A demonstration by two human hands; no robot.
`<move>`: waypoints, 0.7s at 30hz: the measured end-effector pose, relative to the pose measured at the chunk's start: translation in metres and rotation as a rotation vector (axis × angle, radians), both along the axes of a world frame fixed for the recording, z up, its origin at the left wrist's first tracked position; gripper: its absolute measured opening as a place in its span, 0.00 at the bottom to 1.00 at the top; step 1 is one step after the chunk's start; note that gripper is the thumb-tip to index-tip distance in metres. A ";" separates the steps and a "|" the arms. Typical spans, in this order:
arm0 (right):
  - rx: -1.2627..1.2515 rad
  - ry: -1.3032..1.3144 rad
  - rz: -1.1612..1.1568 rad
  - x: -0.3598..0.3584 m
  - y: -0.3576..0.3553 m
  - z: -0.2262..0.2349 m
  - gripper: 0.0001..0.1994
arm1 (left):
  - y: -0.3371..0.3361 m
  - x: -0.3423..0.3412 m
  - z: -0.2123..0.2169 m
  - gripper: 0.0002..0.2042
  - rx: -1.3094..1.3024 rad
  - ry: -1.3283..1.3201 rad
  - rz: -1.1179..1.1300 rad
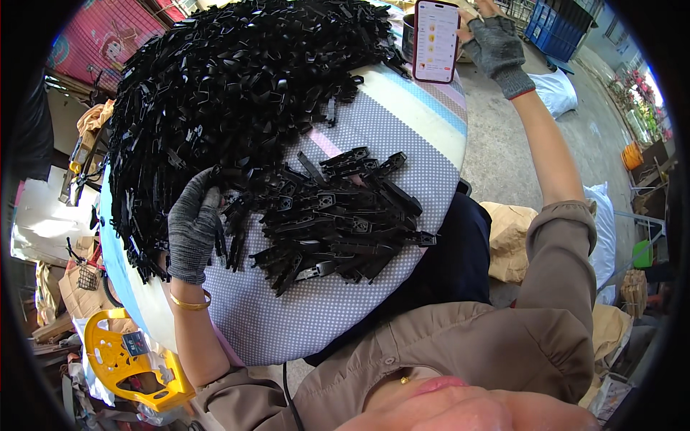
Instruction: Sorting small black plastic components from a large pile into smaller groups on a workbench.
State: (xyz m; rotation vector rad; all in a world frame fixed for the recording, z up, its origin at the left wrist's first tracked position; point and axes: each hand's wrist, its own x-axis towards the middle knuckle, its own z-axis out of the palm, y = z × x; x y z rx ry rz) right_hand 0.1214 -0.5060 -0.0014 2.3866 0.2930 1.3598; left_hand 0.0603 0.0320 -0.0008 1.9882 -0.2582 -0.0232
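Observation:
A large heap of small black plastic parts (237,79) covers the far and left side of the round table. Nearer to me lies a smaller pile of long black plastic clips (338,223). My left hand (194,226), in a grey knitted glove, is at the heap's near edge with its fingers closed on a black plastic part; their tips are partly hidden. Up at the far right, my right hand (496,54), in a fingerless grey glove, is raised with fingers apart beside an upright phone (435,42) with a lit screen. It appears to hold nothing.
A dotted and striped cloth (273,323) covers the table. Close to its left edge stands a yellow plastic chair (136,363). Behind the phone is a dark round container (409,36). Brown paper sacks (509,241), white sacks (555,93) and a blue bin (560,29) stand on the right.

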 end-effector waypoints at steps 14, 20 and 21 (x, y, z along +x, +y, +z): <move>0.117 0.618 0.421 -0.014 0.175 -0.039 0.16 | -0.009 -0.007 -0.002 0.12 0.057 -0.015 -0.117; 0.212 0.895 0.269 -0.004 0.251 -0.016 0.15 | -0.011 -0.013 -0.001 0.13 0.064 0.013 -0.095; 0.168 0.901 0.266 -0.005 0.254 -0.010 0.14 | -0.011 -0.013 -0.001 0.12 0.057 -0.005 -0.101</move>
